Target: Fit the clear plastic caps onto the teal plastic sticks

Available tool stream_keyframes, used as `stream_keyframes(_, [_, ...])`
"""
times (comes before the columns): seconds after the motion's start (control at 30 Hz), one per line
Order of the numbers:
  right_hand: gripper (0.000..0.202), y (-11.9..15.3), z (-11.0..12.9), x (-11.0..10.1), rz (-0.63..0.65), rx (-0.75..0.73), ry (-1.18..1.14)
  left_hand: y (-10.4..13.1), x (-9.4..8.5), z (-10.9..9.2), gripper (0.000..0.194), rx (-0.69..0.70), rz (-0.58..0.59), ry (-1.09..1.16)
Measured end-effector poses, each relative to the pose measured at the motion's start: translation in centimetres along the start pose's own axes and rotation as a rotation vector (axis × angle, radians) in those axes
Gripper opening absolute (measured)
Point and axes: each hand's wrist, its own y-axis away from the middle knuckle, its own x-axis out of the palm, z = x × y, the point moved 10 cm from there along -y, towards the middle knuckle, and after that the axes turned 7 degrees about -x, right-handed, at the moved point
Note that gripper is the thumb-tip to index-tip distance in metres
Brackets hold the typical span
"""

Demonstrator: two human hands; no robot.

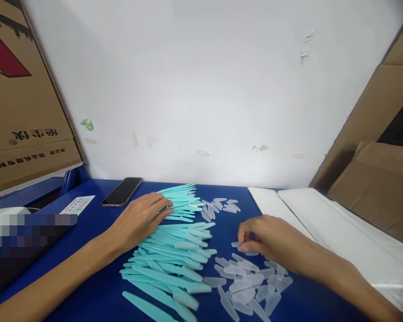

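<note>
My left hand point(146, 217) is closed at the fingertips on a teal eyebrow razor, its thin blade point(195, 207) pointing right. That hand sits over the far pile of teal razors point(179, 193). Nearer to me lies a larger pile of teal eyebrow razors point(174, 273), several with clear covers over their ends. On the right, my right hand point(260, 235) pinches a translucent blade cap point(235, 244), partly hidden by the fingers. Loose translucent caps point(243, 284) are heaped just below this hand, and a smaller group of caps point(218, 206) lies beyond, beside the far razors.
Everything lies on a blue table point(97, 259) against a white wall. A phone point(122, 191) and a printed card point(77, 205) are at the back left. White packaging point(349, 232) covers the right side. Cardboard boxes point(30, 107) stand on both sides.
</note>
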Motion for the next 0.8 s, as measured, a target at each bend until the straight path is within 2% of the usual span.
stream_keyframes(0.27, [0.015,-0.3,1.4,-2.8,-0.246,-0.005,0.084,0.1,-1.1,-2.1,0.02,0.002,0.004,0.05])
stream_keyframes(0.57, [0.014,-0.2,4.0,-2.1,-0.362,-0.133,-0.058,0.4,-0.7,-4.1,0.014,0.043,0.053,0.078])
stream_keyframes(0.8, [0.008,0.1,4.8,-2.9,-0.495,-0.204,-0.213,0.8,0.3,-4.4,0.01,0.03,0.132,0.159])
